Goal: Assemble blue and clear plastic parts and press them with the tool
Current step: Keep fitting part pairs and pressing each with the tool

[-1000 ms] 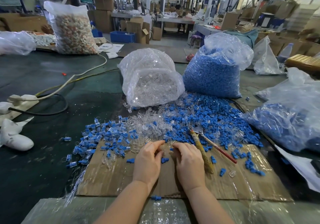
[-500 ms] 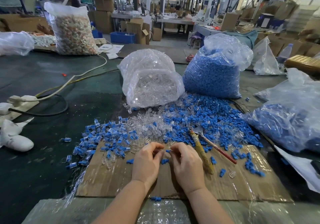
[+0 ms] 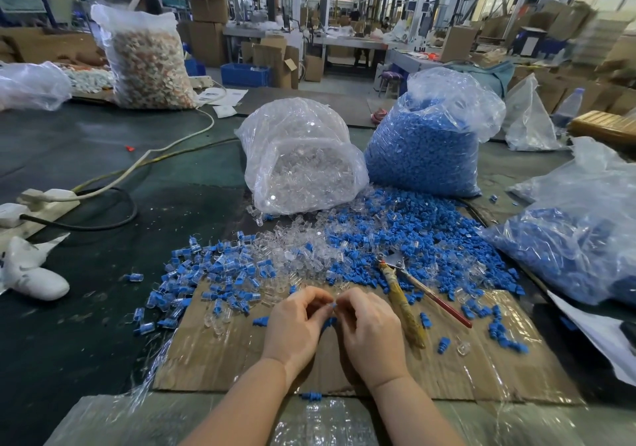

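Over the cardboard, both hands pinch a blue part between them

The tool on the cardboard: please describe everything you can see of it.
The tool is pliers-like: small grey metal jaws at the far end, among loose blue parts, and two long handles spreading toward the person. One handle is wrapped in worn yellowish tape, the other is thin and red. It lies flat on the cardboard, right of both hands, which do not touch it.

Both hands have lifted slightly, fingertips apparently pinching a blue part.
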A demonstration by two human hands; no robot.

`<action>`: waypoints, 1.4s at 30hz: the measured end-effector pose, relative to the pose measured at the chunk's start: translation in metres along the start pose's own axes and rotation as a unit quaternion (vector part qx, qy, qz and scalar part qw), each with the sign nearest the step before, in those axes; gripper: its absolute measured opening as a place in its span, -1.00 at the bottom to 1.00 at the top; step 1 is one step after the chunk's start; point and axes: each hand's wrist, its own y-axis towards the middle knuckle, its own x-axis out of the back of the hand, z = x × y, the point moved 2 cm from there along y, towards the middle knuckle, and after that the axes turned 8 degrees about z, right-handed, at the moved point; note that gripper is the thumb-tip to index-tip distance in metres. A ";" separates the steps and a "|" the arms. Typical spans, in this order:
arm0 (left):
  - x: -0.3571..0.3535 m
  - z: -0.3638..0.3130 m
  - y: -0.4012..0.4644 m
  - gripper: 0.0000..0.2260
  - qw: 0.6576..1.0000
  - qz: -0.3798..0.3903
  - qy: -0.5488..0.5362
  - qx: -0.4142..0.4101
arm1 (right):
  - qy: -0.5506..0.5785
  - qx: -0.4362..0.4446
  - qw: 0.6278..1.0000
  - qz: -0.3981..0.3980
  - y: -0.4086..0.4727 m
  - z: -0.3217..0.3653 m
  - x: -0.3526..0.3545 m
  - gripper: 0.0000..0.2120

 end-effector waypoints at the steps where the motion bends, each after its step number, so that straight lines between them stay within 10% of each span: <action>1: 0.000 0.000 0.000 -0.77 1.000 0.001 -0.007 0.001 | 0.004 -0.007 1.000 0.003 0.000 -0.001 -0.001 -0.88; 30: 0.004 -0.003 0.001 -0.78 0.999 -0.032 -0.027 0.007 | -0.028 0.004 1.000 -0.009 0.001 -0.001 -0.001 -0.81; 34: 0.005 -0.004 0.001 -0.73 0.998 -0.036 -0.039 0.024 | -0.121 -0.098 0.986 -0.053 0.002 -0.010 0.010 -0.77; 38: 0.005 -0.007 0.000 -0.73 0.998 -0.033 -0.040 0.034 | -0.244 -0.341 0.899 0.130 0.008 -0.039 0.026 -0.45; 42: 0.006 -0.010 0.001 -0.75 0.997 -0.034 -0.050 0.044 | -0.232 -0.400 0.855 0.234 0.012 -0.058 0.036 -0.31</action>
